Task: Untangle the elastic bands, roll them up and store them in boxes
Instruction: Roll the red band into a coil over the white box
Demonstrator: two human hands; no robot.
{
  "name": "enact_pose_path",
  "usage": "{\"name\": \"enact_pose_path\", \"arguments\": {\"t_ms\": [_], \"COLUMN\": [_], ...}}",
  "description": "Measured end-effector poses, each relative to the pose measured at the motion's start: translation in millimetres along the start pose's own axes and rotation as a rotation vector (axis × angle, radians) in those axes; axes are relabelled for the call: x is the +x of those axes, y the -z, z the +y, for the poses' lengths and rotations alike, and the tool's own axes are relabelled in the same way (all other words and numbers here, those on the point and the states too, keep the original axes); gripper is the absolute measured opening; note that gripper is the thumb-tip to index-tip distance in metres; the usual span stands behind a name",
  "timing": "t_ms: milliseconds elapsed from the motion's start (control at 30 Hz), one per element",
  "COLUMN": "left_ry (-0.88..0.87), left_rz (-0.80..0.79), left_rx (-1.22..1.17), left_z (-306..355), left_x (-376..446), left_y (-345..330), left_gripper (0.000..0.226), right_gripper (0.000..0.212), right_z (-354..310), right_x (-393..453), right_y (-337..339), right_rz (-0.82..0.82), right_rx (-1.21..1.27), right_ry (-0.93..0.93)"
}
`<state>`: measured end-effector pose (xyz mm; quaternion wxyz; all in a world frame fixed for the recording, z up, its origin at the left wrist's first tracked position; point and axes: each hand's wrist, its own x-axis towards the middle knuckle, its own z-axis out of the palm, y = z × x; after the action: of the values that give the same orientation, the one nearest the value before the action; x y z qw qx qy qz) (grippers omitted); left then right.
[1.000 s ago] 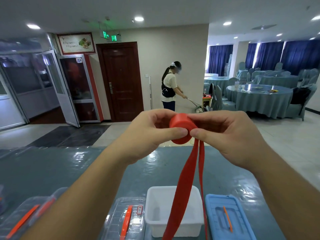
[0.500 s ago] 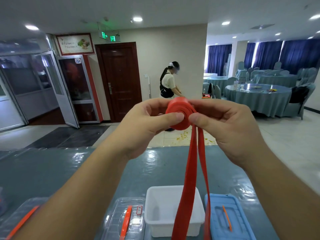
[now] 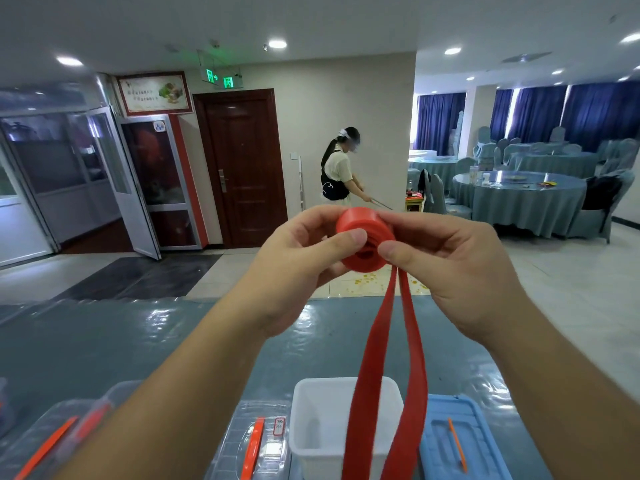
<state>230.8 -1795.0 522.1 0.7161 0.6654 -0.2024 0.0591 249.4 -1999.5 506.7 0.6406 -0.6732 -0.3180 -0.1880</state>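
Nearest, an open white plastic box (image 3: 313,445) sits on the glossy grey-blue surface (image 3: 104,341), between a clear plastic lid with an orange handle (image 3: 254,445) and a blue plastic lid (image 3: 457,441). Above it, both hands, left (image 3: 294,271) and right (image 3: 460,271), pinch a half-rolled flat red elastic band (image 3: 365,237), two tails hanging over the box. Beyond, a person sweeps the floor (image 3: 341,168)

Dark brown wooden door (image 3: 244,168) standing shut at upper centre. Person in a black apron (image 3: 341,169) bending right of it. Round table draped in grey-blue cloth (image 3: 519,199) sitting at right; dark blue curtains (image 3: 540,112) hanging behind.
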Motion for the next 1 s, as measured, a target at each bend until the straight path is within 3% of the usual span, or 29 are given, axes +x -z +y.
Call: {"name": "enact_pose_path", "arguments": {"t_ms": [133, 233, 367, 500, 700, 767, 900, 1000], "left_ry": [-0.032, -0.063, 0.022, -0.005, -0.026, -0.021, -0.022, -0.03], "left_rz": [-0.077, -0.031, -0.027, -0.068, 0.011, 0.003, -0.103, -0.084], "left_rx": [0.397, 0.303, 0.046, 0.337, 0.01, 0.039, 0.365, 0.28], "left_z": [11, 12, 1, 3, 1, 1, 17, 19], "left_x": [3, 2, -1, 2, 0, 0, 1, 0], "left_y": [11, 8, 3, 8, 1, 1, 8, 10], "left_gripper": [0.037, 0.034, 0.043, 0.036, 0.046, 0.043, 0.032, 0.038], "right_gripper": [0.038, 0.04, 0.037, 0.036, 0.041, 0.042, 0.038, 0.037], "right_z": [-5, -5, -1, -3, -2, -4, -10, -9], "right_x": [2, 2, 0, 0, -2, -1, 1, 0], "right_y": [8, 2, 0, 1, -6, -3, 0, -3], "right_rz": [-0.17, -0.065, 0.014, -0.095, 0.052, 0.042, -0.081, -0.059], "right_rx": [-0.134, -0.042, -0.022, -0.1, 0.083, 0.065, -0.048, 0.029], "right_ry": [-0.028, 0.001, 0.009, -0.026, 0.006, -0.003, -0.024, -0.022]}}
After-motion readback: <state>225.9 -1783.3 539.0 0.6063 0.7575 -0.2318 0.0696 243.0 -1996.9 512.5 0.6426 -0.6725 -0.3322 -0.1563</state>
